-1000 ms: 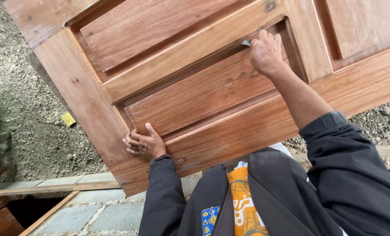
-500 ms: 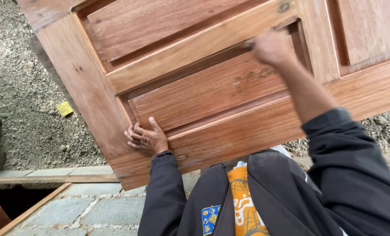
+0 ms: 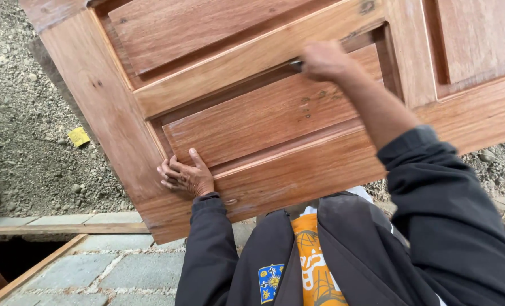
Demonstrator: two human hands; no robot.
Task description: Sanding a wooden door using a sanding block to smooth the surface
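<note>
A large brown wooden panel door [image 3: 263, 113] leans tilted in front of me, filling the upper view. My left hand [image 3: 187, 177] presses on its lower left, fingers curled at the edge of a raised panel, thumb lying on the panel. My right hand [image 3: 323, 59] reaches up to the groove above the middle panel, fingers closed on a small grey piece [image 3: 295, 64] that touches the groove. Most of that piece is hidden by my fingers.
Grey gravel ground [image 3: 26, 141] lies behind the door, with a yellow scrap [image 3: 78, 136] on it. Below are paving stones [image 3: 122, 272], a wooden plank [image 3: 65, 228] along their edge and a dark opening [image 3: 14, 255] at the lower left.
My right hand has slid left along the groove with the small piece. The left hand has stayed in its place on the door. The view has shifted slightly.
</note>
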